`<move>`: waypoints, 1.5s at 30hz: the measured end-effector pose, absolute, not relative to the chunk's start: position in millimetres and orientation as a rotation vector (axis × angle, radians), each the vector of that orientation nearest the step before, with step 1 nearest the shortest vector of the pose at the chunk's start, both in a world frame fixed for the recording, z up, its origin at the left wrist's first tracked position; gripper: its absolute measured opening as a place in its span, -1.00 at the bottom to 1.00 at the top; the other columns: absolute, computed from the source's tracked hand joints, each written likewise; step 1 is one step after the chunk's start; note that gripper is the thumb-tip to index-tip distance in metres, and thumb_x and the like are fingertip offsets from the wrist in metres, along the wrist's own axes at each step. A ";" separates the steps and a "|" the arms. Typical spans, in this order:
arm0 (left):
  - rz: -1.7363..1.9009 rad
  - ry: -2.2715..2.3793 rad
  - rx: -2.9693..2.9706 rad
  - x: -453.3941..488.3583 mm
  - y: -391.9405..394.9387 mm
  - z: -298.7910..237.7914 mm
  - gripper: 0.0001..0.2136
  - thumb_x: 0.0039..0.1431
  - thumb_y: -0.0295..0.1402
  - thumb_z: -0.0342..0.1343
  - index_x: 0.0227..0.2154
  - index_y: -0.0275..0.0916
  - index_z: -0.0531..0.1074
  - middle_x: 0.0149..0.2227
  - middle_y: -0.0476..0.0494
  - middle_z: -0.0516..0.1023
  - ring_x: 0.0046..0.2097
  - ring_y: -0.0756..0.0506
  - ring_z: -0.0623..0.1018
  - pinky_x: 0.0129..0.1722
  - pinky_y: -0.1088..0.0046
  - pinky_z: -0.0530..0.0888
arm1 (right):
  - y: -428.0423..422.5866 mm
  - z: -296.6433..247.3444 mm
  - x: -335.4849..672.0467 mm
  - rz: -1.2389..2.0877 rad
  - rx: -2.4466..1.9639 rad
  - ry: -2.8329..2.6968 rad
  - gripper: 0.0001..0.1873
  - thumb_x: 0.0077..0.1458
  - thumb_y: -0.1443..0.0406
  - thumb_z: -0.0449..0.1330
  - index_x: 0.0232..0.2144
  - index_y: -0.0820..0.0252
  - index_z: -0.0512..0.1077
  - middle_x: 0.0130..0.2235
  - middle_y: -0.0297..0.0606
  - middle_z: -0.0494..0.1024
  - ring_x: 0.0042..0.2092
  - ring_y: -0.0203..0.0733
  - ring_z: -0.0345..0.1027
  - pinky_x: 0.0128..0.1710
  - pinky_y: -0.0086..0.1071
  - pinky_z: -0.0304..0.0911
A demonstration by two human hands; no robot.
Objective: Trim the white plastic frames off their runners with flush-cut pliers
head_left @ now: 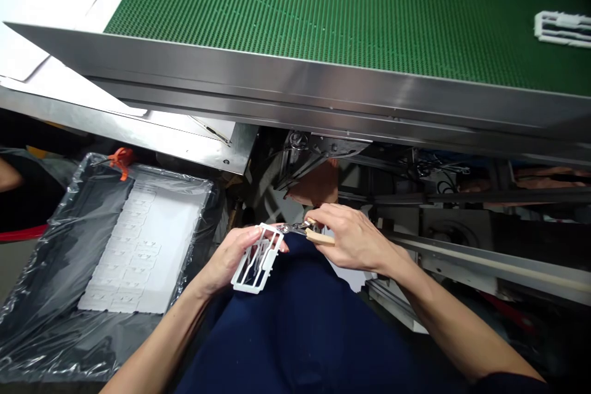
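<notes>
My left hand (229, 258) is closed around a white plastic frame part (258, 258), holding it over my dark blue lap. My right hand (355, 237) grips a small pair of cutters (308, 231) with tan handles. The metal tip of the cutters touches the top corner of the frame. Both hands are below the steel edge of the conveyor.
A green conveyor belt (351, 12) with a steel rim (295, 83) runs across the top; another white frame part (562, 29) lies on it at the far right. A plastic-lined bin (64, 246) at left holds stacked white parts (138, 246). Machine brackets and cables sit under the belt.
</notes>
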State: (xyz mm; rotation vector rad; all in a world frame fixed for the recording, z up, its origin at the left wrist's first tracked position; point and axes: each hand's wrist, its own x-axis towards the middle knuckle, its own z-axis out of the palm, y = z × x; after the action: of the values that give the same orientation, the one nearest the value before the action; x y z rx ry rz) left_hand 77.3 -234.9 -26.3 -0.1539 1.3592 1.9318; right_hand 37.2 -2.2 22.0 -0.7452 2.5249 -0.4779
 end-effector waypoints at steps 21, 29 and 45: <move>2.096 1.189 -0.250 79.3 -235.4 -29.4 -0.65 0.21 -0.19 -0.05 -0.08 -0.29 0.43 -0.33 -0.21 0.55 -0.45 -0.02 0.43 -0.49 0.54 0.34 | -7.9 13.9 40.0 -0.853 -0.514 2.455 -0.90 0.05 0.31 0.06 -0.49 0.17 0.30 -0.53 -0.44 0.30 -0.49 -0.38 0.07 -0.47 -0.46 -0.04; 2.307 0.956 -0.404 71.9 -233.8 -34.0 -0.68 0.23 -0.23 -0.06 -0.01 -0.21 0.35 -0.21 -0.24 0.54 -0.42 -0.01 0.48 -0.49 0.57 0.43 | -16.1 4.3 48.8 -1.184 -0.055 2.306 -0.82 0.08 0.18 0.10 -0.43 0.18 0.32 -0.47 -0.42 0.36 -0.43 -0.36 0.17 -0.41 -0.46 0.08; 2.432 0.715 -0.417 65.7 -239.0 -41.6 -0.63 0.25 -0.21 -0.08 0.05 -0.24 0.30 -0.12 -0.25 0.51 -0.34 -0.06 0.54 -0.42 0.47 0.54 | -60.1 -5.5 41.1 -1.602 0.018 2.237 -0.86 0.05 0.25 0.15 -0.32 0.16 0.31 -0.28 -0.33 0.48 -0.32 -0.30 0.33 -0.31 -0.42 0.25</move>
State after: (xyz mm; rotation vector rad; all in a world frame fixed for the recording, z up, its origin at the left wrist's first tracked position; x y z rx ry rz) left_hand 65.7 -239.0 -41.6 -0.4167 0.7149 2.4322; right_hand 41.1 -60.1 -5.5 0.0180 2.2368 -1.6018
